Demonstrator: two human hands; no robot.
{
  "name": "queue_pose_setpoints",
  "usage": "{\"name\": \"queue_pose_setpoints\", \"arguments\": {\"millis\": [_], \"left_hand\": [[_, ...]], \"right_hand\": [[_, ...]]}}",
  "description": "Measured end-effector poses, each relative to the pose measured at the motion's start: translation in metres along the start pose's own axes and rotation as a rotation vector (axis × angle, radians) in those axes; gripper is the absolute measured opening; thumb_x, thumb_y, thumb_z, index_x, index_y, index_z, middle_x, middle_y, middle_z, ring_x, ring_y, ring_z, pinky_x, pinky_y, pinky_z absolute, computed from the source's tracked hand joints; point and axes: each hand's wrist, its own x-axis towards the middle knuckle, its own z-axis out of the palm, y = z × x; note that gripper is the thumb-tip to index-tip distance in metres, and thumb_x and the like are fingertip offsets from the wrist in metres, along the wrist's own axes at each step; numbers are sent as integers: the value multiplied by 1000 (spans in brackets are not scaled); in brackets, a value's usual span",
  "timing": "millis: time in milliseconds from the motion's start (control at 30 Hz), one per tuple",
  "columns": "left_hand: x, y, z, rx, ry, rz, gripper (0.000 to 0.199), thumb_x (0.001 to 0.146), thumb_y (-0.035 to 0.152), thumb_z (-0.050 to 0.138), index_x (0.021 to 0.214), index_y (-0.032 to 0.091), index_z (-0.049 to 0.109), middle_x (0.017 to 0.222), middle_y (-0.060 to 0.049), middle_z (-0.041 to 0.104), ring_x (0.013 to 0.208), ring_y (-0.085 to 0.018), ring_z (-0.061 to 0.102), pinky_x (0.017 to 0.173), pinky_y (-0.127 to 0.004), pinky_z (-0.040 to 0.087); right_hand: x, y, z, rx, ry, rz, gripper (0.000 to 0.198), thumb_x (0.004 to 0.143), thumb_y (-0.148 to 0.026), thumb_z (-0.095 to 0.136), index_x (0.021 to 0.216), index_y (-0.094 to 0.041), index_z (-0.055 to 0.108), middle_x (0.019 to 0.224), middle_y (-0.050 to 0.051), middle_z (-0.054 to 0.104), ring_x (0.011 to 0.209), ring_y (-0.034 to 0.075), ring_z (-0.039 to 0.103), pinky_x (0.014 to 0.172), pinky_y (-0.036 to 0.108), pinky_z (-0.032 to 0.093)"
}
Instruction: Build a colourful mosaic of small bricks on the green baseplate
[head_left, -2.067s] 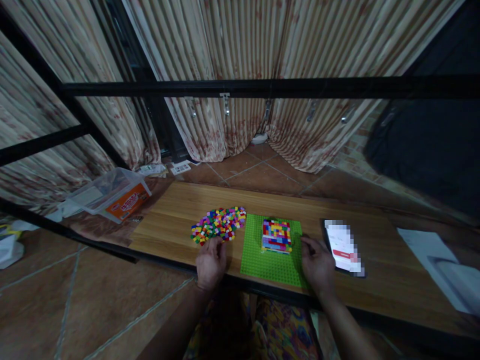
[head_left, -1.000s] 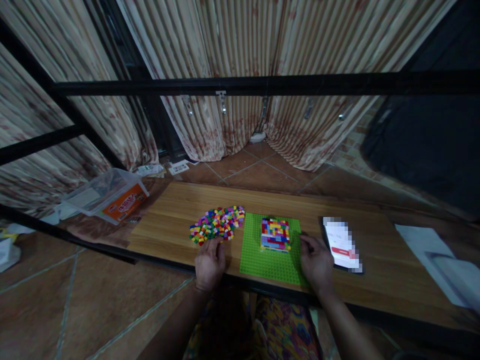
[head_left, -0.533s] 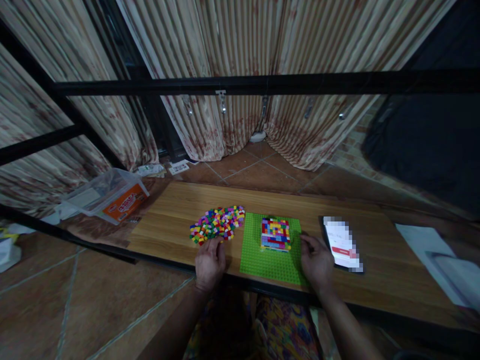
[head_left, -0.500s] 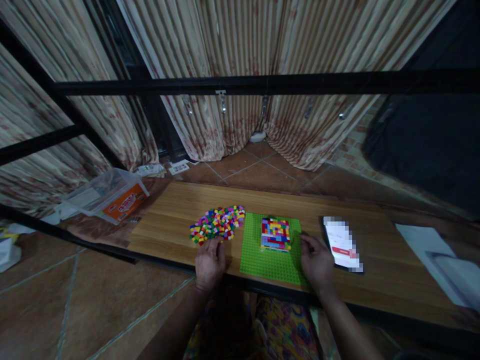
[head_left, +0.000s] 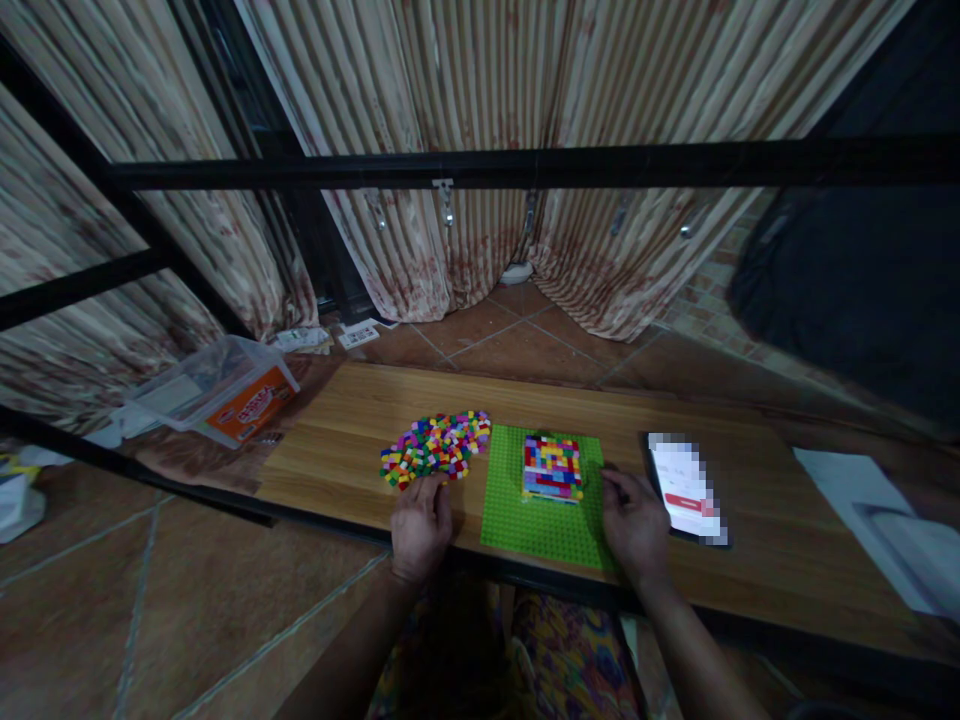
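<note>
A loose heap of small coloured building bricks [head_left: 435, 447] lies on the wooden table. My left hand [head_left: 420, 525] rests at the heap's near edge, its fingers curled together; anything between the fingertips is hidden. To the right of the heap is a green studded baseplate [head_left: 517, 535]. On it stands a square block of multicoloured bricks [head_left: 553, 467], built up in layers. My right hand [head_left: 636, 522] is at the baseplate's right edge, apart from the block. Its thumb and fingers are pinched, and what they hold, if anything, cannot be made out.
A phone [head_left: 686, 488] with a lit, blurred screen lies right of my right hand. White paper [head_left: 855, 500] is at the table's right end. On the floor at left sits a clear plastic box [head_left: 225, 385] with an orange label. A black rail [head_left: 480, 168] crosses before striped curtains [head_left: 465, 90].
</note>
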Motion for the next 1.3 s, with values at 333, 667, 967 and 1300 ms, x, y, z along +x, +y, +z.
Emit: {"name": "queue_pose_setpoints", "arguments": {"millis": [333, 667, 967, 1300], "left_hand": [[1, 1, -2, -6, -31, -11, 18, 91, 21, 46, 101, 21, 61, 92, -5, 69, 86, -21, 64, 78, -32, 50], [1, 4, -4, -20, -31, -13, 18, 89, 20, 47, 100, 21, 61, 92, -5, 69, 87, -20, 64, 80, -31, 50], [0, 3, -3, 2, -31, -14, 18, 89, 21, 48, 100, 21, 61, 91, -5, 69, 85, -20, 65, 77, -31, 50], [1, 2, -3, -6, -36, -3, 18, 89, 20, 48, 100, 21, 61, 92, -4, 68, 85, -19, 64, 78, -31, 50]], "right_hand": [[0, 3, 2, -2, -13, 22, 35, 86, -37, 45, 91, -15, 72, 91, 11, 69, 77, 22, 64, 71, 34, 49], [-1, 1, 0, -12, -10, -4, 34, 86, -35, 44, 90, -16, 71, 89, 10, 69, 74, 21, 63, 68, 32, 48], [0, 0, -1, -10, -21, -1, 34, 86, -35, 44, 92, -16, 71, 91, 11, 69, 78, 22, 63, 72, 34, 49], [-1, 1, 1, -1, -8, -3, 34, 86, -36, 44, 91, -16, 71, 89, 11, 69, 75, 22, 63, 70, 33, 49]]}}
